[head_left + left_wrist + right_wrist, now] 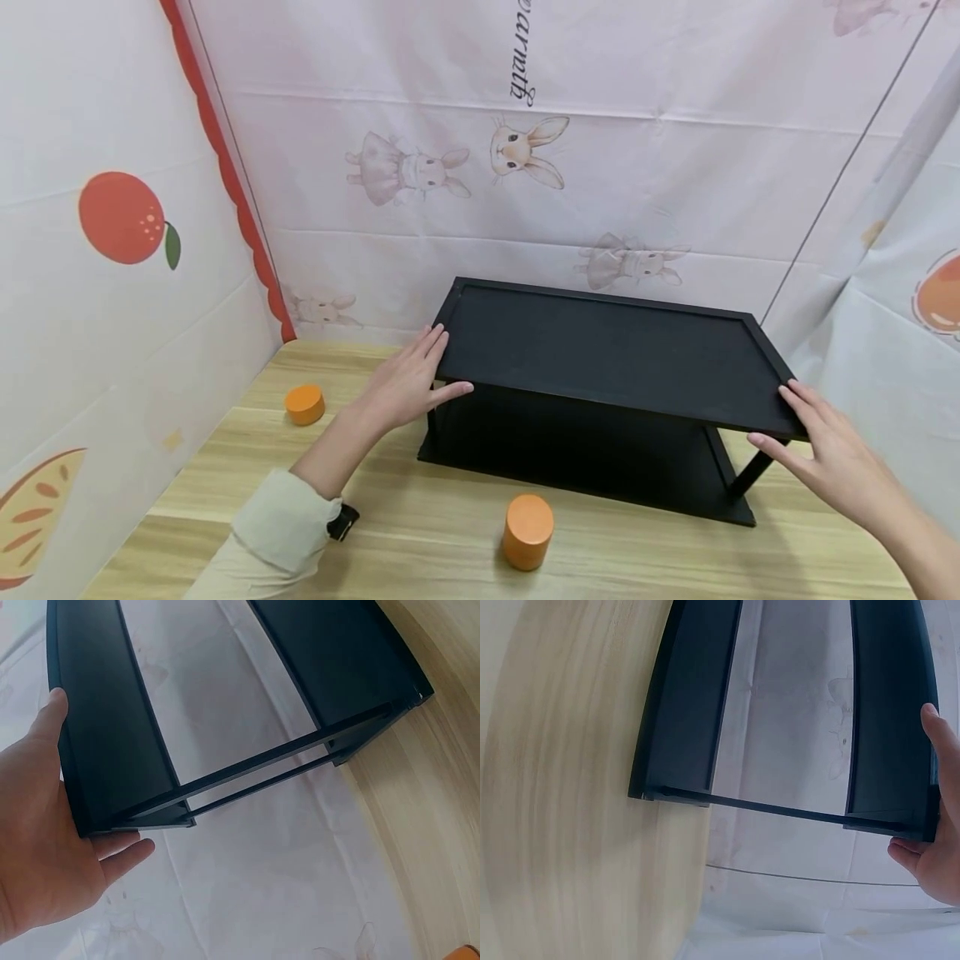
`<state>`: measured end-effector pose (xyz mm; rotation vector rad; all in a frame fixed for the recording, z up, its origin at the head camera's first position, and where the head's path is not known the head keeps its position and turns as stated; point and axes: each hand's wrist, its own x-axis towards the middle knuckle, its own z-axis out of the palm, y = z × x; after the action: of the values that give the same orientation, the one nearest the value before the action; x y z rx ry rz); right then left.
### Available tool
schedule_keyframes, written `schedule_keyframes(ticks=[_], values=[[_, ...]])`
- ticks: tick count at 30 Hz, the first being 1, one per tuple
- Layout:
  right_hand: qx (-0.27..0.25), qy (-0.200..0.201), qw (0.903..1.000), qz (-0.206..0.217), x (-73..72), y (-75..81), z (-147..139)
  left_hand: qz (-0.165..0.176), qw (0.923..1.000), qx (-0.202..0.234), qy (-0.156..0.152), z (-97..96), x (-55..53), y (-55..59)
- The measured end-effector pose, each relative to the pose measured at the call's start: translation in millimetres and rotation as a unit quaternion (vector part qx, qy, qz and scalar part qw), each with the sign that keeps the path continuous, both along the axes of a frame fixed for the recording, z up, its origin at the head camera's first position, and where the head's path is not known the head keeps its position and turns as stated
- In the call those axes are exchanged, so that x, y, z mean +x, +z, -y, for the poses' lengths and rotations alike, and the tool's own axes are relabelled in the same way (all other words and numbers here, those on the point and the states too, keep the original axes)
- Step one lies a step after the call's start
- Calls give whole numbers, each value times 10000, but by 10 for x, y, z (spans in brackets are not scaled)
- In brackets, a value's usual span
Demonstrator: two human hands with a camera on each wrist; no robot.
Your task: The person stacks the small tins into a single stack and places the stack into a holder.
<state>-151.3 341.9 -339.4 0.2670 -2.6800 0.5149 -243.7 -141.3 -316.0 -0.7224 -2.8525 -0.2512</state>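
A black two-tier rack (600,350) stands on the wooden table, its upper shelf carried on slim posts over a lower board (570,450). My left hand (405,383) touches the upper shelf's left end, fingers mostly straight along the rim and thumb stretched along the front edge. At the opposite end, my right hand (832,458) rests its extended fingertips on the front right corner, with the thumb (933,720) at the front edge. Both wrist views show the rack's end posts beside the hands; some fingers are partly hidden behind the shelf.
An orange cylinder (528,533) stands in front of the rack. A shorter orange cylinder (304,405) sits on the table (420,533) to the left. Behind the rack hangs a pale rabbit-print cloth (637,192); a fruit-print cloth (75,317) borders the left.
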Motion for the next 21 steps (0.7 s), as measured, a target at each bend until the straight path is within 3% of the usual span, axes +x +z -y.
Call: schedule_keyframes(ticks=[21], values=[[46, 224, 9986, -467, -40, -42, -22, -151, 9998, -133, 64, -37, 23, 1]])
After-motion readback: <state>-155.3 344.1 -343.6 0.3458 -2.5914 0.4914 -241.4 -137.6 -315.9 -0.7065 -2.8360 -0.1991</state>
